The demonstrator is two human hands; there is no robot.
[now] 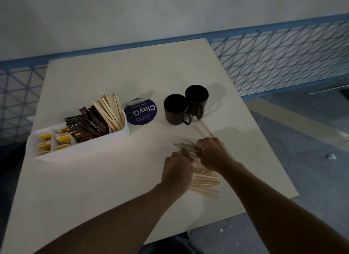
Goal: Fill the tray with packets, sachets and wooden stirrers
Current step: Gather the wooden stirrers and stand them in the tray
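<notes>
On the table, both hands work at a pile of loose stirrers lying near its right edge. The left hand, with a ring on one finger, curls over the pile and grips it, while the right hand pinches a few stirrers by their ends. The white tray sits well apart to the left, holding yellow sachets, brown packets and leaning stirrers. Two dark mugs stand beyond the hands.

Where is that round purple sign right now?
In the head view, the round purple sign sits on the table, left of centre, between the white tray and the two dark mugs.
</notes>
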